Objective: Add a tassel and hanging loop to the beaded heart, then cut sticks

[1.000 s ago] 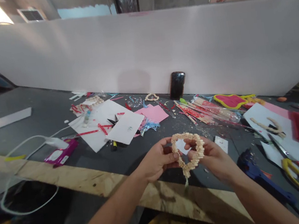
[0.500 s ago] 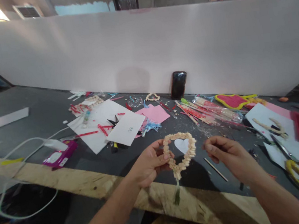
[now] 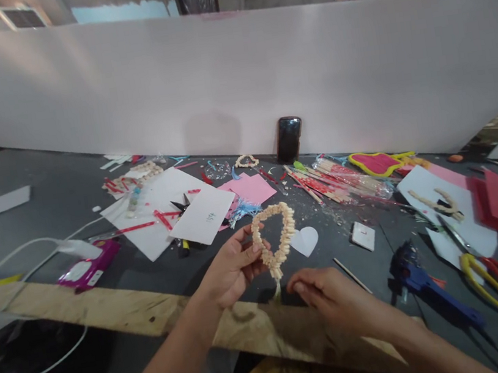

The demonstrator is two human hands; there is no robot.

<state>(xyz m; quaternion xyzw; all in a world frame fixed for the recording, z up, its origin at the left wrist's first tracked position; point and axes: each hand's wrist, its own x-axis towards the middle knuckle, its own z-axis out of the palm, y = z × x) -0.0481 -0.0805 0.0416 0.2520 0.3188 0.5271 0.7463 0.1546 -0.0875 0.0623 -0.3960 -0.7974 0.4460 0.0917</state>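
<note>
My left hand (image 3: pixel 237 268) is closed on the left side of a heart-shaped ornament (image 3: pixel 287 230) made of small cream pieces, held up above the table's front edge. A pale green tassel (image 3: pixel 277 292) hangs from its lower point. My right hand (image 3: pixel 323 290) is closed in a pinch just right of the tassel; whether anything is between its fingertips is too small to tell. A white paper heart (image 3: pixel 305 241) lies on the table behind the ornament. A thin wooden stick (image 3: pixel 352 275) lies beyond my right hand.
A blue glue gun (image 3: pixel 430 290) and yellow-and-red scissors (image 3: pixel 489 282) lie at right. White paper (image 3: pixel 204 214), pink paper (image 3: pixel 253 187) and bagged sticks (image 3: pixel 345 179) are spread behind. A phone (image 3: pixel 289 139) leans on the white panel. At left sits a purple power strip (image 3: pixel 89 267) with a white cable.
My right hand has moved left and down, close to the tassel. The ornament has turned and tilted in my left hand. The glue gun and a small white square now show, uncovered by my right arm.
</note>
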